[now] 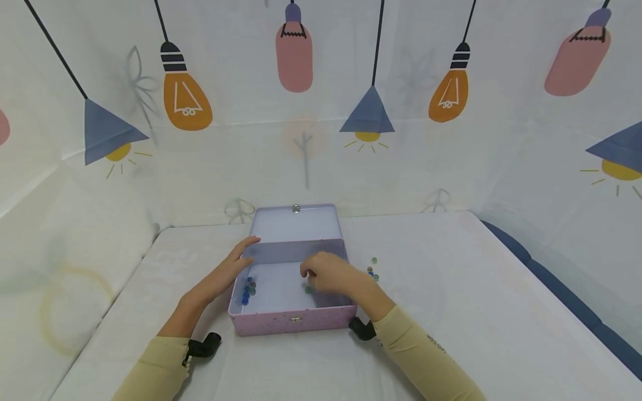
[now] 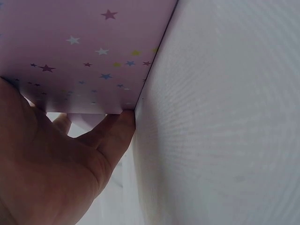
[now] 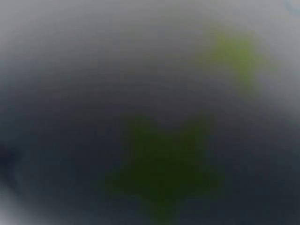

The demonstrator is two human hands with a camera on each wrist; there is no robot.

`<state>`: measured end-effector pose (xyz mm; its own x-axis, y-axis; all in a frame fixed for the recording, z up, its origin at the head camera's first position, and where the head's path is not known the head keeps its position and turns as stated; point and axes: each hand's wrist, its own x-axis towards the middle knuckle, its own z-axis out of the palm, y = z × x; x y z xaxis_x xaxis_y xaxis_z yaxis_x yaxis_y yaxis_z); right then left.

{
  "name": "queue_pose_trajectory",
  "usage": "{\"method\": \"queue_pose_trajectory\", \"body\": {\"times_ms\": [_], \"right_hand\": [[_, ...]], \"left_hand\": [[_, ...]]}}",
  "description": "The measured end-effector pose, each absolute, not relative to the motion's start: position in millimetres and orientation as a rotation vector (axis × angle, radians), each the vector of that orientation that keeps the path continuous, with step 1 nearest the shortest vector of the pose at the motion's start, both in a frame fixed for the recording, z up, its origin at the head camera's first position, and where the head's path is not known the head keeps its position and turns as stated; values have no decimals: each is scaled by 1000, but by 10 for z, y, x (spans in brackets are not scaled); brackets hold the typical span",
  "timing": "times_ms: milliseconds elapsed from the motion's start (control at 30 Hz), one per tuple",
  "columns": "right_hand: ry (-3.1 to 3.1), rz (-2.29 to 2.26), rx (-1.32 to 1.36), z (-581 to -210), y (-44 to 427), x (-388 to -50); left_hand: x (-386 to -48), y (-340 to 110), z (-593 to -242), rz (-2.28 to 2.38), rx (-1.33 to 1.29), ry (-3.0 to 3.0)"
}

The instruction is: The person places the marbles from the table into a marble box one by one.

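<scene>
A pink box (image 1: 266,324) sits on the white-covered worktop (image 1: 481,312), its lid (image 1: 296,225) open on the far side and a small clasp (image 1: 296,319) at the middle of its near wall. The left hand (image 1: 225,274) grips the box at the far end of its left wall, thumb over the rim; in the left wrist view some of its fingers pass behind the star-printed wall, so their tips cannot be seen there.

The right hand (image 1: 328,274) is over the right half of the box, its fingers bent downward. A green marble (image 1: 308,289) shows just below them; whether the fingers pinch anything cannot be told, as the hand covers their undersides and part of the box's right wall.

Blue and greenish marbles (image 1: 245,301) lie inside along the left wall, too small and crowded to count surely. More marbles (image 1: 376,277) lie outside, just right of the box, partly hidden by the right forearm. The right wrist view is dark and blurred: two green star shapes (image 3: 164,168) show, but no fingers. The sleeves (image 1: 155,367) are cut off at the near edge.
</scene>
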<state>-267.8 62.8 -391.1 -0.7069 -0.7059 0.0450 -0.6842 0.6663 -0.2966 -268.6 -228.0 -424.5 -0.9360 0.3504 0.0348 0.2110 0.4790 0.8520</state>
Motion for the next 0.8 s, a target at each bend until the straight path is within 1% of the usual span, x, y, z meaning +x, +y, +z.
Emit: {"method": "queue_pose_trajectory", "body": {"times_ms": [133, 300, 600, 800], "right_hand": [[2825, -517, -1218, -3866, 663, -2692], [2831, -607, -1209, -3800, 710, -2708], [2876, -736, -1069, -3678, 899, -2787], [2934, -756, -1036, -3637, 1032, -2868]], "left_hand": [[-2683, -2276, -4239, 1462, 495, 2569], [-2677, -2283, -4236, 1453, 494, 2573], [-2673, -2283, -4238, 1448, 493, 2573], [-2671, -2284, -4245, 1460, 503, 2567]]}}
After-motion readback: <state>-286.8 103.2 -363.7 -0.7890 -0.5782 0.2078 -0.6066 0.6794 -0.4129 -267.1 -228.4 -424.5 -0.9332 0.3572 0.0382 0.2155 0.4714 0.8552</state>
